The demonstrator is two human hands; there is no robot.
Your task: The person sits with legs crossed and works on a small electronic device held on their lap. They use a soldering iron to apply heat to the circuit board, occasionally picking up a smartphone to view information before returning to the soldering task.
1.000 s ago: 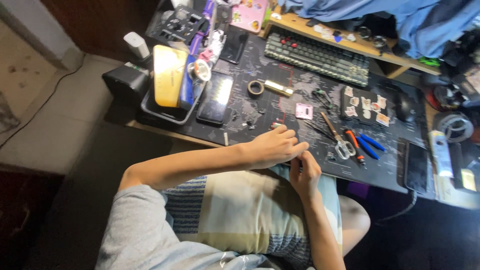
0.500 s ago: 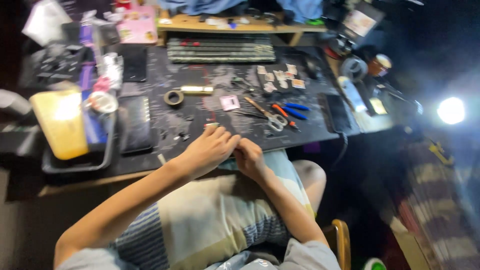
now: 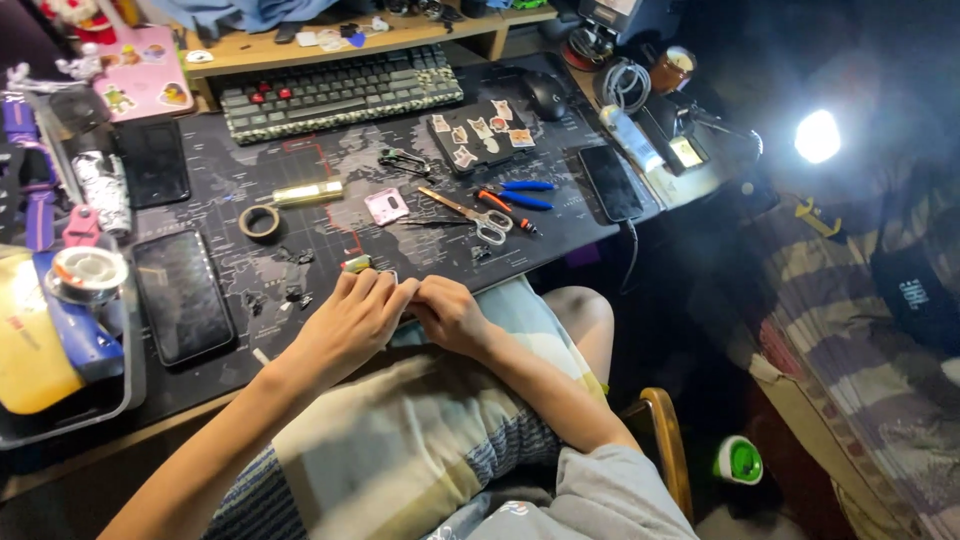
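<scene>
Small metallic part (image 3: 357,264) sitting at mat's (image 3: 300,200) 6 o'clock edge, touching left hand (image 3: 350,325) fingertips; right hand (image 3: 450,315) curling beside it, grips can't tell. Scissors (image 3: 470,212) lying at 1 o'clock.

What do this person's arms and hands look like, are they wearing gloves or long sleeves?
No gloves: the left hand and right hand are bare, with no ring, watch or bracelet visible. Both forearms are uncovered. A grey short sleeve shows at the right upper arm; the left sleeve lies out of view.
</scene>
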